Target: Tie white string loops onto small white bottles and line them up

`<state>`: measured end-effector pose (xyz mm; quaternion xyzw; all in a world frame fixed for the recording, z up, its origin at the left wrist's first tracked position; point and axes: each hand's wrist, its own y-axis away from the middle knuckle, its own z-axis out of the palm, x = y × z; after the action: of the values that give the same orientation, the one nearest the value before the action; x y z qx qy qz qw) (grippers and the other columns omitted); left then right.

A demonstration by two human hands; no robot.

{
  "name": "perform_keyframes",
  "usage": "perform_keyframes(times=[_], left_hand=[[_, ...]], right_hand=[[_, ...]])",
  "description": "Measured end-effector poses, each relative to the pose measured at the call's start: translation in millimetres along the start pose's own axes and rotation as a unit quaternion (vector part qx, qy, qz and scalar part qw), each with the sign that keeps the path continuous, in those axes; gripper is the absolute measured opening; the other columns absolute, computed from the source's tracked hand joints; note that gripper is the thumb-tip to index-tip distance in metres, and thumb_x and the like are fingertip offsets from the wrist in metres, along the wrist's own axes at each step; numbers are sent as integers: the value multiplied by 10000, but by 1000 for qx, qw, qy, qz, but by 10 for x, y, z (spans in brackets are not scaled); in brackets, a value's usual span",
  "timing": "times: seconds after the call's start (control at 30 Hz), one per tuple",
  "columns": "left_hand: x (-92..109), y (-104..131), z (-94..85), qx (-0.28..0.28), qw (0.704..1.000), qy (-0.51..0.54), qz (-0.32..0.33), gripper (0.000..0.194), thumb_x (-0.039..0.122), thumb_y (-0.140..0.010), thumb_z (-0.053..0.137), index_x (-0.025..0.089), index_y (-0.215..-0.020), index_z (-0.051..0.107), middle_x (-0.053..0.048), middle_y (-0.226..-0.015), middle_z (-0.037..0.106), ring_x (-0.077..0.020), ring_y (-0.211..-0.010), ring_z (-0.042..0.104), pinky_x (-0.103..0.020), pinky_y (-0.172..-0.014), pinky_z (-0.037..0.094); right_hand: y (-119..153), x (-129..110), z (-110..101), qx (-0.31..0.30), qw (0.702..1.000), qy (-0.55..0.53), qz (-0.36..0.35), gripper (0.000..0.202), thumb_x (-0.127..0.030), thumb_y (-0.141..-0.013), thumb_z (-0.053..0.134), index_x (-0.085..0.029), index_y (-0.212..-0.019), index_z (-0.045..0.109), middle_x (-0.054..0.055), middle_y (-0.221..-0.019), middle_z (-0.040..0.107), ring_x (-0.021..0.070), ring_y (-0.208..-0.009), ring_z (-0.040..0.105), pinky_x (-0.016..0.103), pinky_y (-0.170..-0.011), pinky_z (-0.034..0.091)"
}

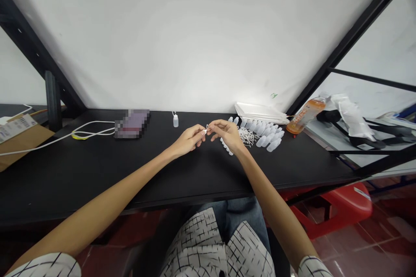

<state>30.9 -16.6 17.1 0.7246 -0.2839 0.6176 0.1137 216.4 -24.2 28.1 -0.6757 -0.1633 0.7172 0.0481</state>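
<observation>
My left hand [191,139] is closed in a pinch round a small white piece [204,131], mostly covered by the fingers. Beside it, my right hand [228,133] pinches a thin white cord [207,126] at that same piece. Both hands meet just above the black table. Right of my right hand lies a heap of white cord loops [247,136], with rows of small frosted plastic bottles [264,130] around it. Farther left, one small frosted bottle [176,121] stands upright with a white loop on top.
A blurred-out phone-like object [132,124] with a white cable [94,132] lies left on the black table [97,169]. Flat white packets [260,112] rest against the wall. An orange drink bottle [307,114] leans at the right, near a metal frame. A red stool [347,207] stands below.
</observation>
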Motion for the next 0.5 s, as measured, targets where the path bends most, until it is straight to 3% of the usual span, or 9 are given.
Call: perform_keyframes(times=[0.5], left_hand=[[-18, 8, 28, 8, 999, 23, -36, 283, 451, -925, 524, 169, -913, 541, 1, -750, 510, -73, -549, 402, -164, -420, 269]], right_hand=[[-15, 70, 10, -5, 999, 32, -10, 301, -429, -714, 779, -154, -802, 697, 40, -721, 685, 170, -720, 672, 252, -542, 562]])
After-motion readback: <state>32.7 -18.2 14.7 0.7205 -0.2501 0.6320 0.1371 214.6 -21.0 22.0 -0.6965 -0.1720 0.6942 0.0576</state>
